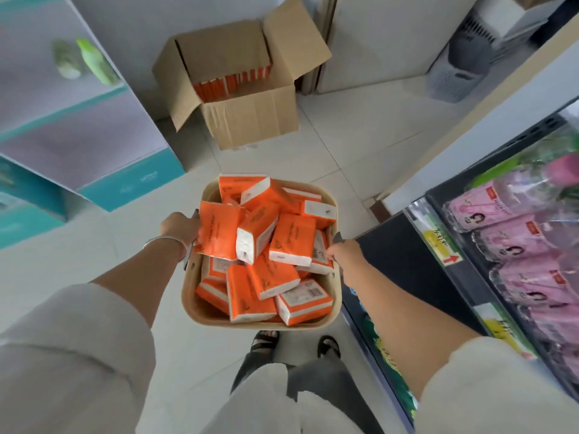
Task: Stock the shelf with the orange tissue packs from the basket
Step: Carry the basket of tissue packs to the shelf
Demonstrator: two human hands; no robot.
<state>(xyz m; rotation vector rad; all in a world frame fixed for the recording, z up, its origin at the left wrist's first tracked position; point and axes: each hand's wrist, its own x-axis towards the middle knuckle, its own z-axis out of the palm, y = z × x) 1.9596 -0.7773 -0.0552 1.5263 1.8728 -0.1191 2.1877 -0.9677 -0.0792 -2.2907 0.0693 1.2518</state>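
Head view, looking down. A person stands on a pale tiled floor (pixel 344 145) and holds a beige basket (pixel 250 326) out in front at about waist height, over their sandalled feet (pixel 264 341).

- Orange tissue packs (pixel 269 245): heaped loose in the basket at all angles and piled above the rim in the middle. White end faces show on several.
- Left hand (pixel 180 228): at the basket's left edge, with the fingers curled round the grey left handle (pixel 195 214). The fingertips are hidden behind an upright orange pack that leans against that side, so the pack sits just beside the knuckles, perhaps touching them. A silver bracelet (pixel 166 241) is on the wrist.
- Right hand (pixel 344 253): at the basket's right edge, closed round the grey right handle (pixel 337 238). The fingers are bunched together rather than spread. The tips point inward, just beside the nearest pack on the right of the heap. Whether they touch it cannot be told.
- Neither hand holds a pack. All the packs lie between the two hands, inside the basket.

Surroundings:
- An open cardboard box (pixel 250 120) stands on the floor ahead, with its flaps up. A row of orange boxed packs (pixel 232 83) stands on edge inside it.
- On the right is a black shelf unit (pixel 438 195) with pink wrapped goods (pixel 517 245) in rows and yellow price tags on its front edge.
- On the left is a teal-and-white display stand (pixel 125 189), blurred, with green bottles (pixel 97 62) on an upper level.
- A grey ribbed appliance (pixel 463 64) stands at the far right by the wall.
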